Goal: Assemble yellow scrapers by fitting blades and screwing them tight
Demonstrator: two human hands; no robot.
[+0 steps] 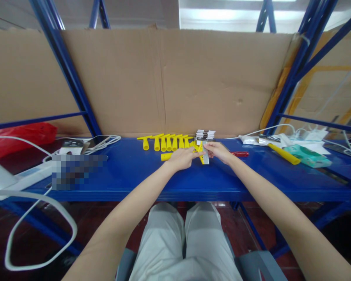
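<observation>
The left hand grips a yellow tool over the blue table; the right hand pinches a grey strip at the tool's head. Similar yellow pieces stand in a row behind; a red handle lies beside the right wrist.

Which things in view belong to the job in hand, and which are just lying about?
Probably in the job:
yellow piece at the left hand
flat strip at the right hand
row of yellow T-shaped pieces
white stack
red tool, perhaps

Probably lying about:
red bag
green packet
coiled white cable
</observation>
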